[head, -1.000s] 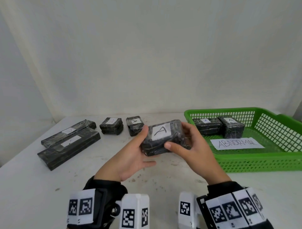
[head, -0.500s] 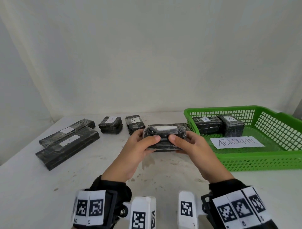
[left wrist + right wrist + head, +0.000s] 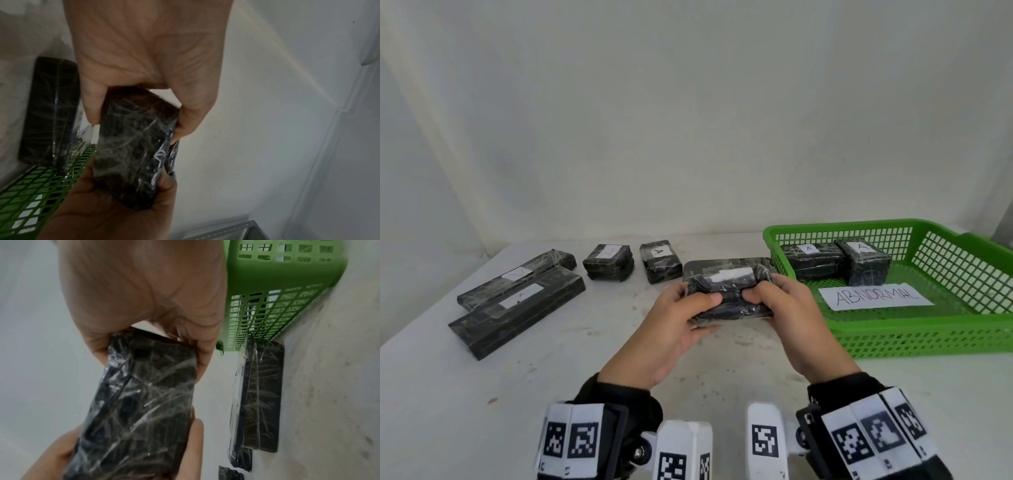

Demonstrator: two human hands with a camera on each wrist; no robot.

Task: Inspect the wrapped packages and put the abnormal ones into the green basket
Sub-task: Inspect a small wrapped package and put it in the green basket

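Count, relative to the green basket (image 3: 914,337) — one basket, one paper sign (image 3: 875,298) reading ABNORMAL inside it
Wrapped packages: 8 total
- 2 small ones inside the basket (image 3: 812,262) (image 3: 864,262)
- 1 held by both hands just left of it (image 3: 729,294)
- 1 flat one on the table against its left wall (image 3: 722,266)
- 2 small ones further left (image 3: 659,261) (image 3: 608,262)
- 2 long ones furthest left (image 3: 517,275) (image 3: 517,310)
Hands: 2

Soft, even light filled the head view with faint shadows, while both wrist views were dim, blurred and edge-warped.
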